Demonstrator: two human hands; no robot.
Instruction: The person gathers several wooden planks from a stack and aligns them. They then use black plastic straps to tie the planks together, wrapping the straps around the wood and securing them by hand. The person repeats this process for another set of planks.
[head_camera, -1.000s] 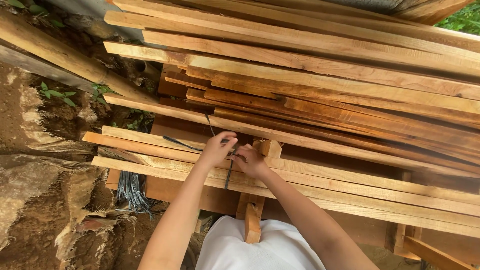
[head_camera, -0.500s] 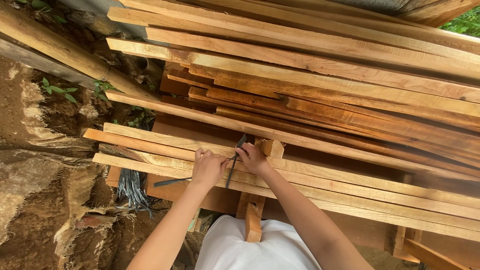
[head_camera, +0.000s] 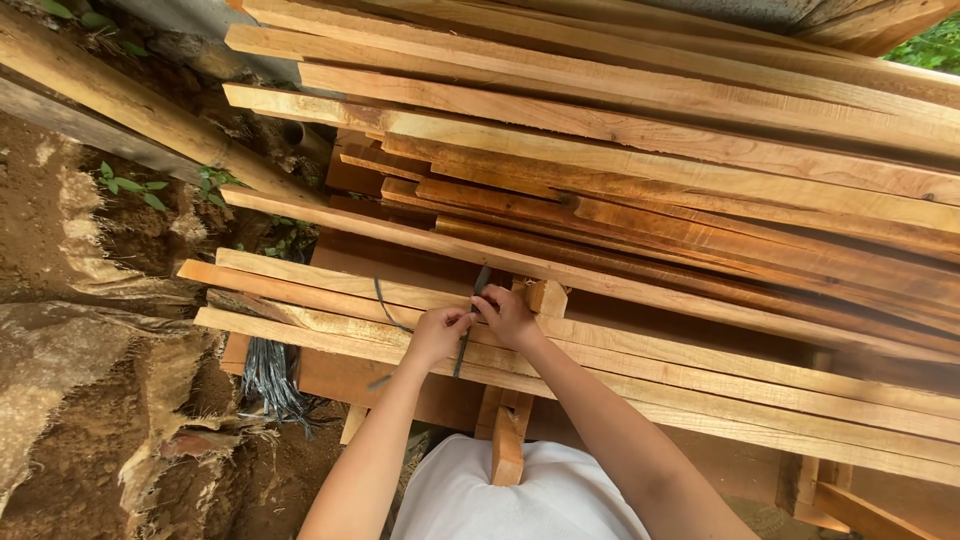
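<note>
1. Stack of planks: long sawn boards, pale to reddish brown, lie in overlapping layers across the whole upper and right part of the view, their ends stepping toward the left.
2. Earth bank: bare brown soil and rough stone fill the left side, with a few small green plants near the top.
3. Round pole: it runs diagonally across the upper left, between the earth bank and the plank ends.
4. Lowest planks: three or four pale boards nearest to me, lying flat and carried on a wooden support that juts out toward my body.
5. Bundle of dark strips: it hangs below the left ends of the lowest planks, beside the earth bank.
6. My left hand: it rests on the lowest planks, its fingers closed in a pinch on a thin dark strap.
7. My right hand: it touches the left hand, fingers curled and also pinching the strap, just beside a short upright wooden block.
8. The strap: it lies across the lowest planks between my two hands; one end rises past my fingertips toward the stack, another curves away to the left.
</note>
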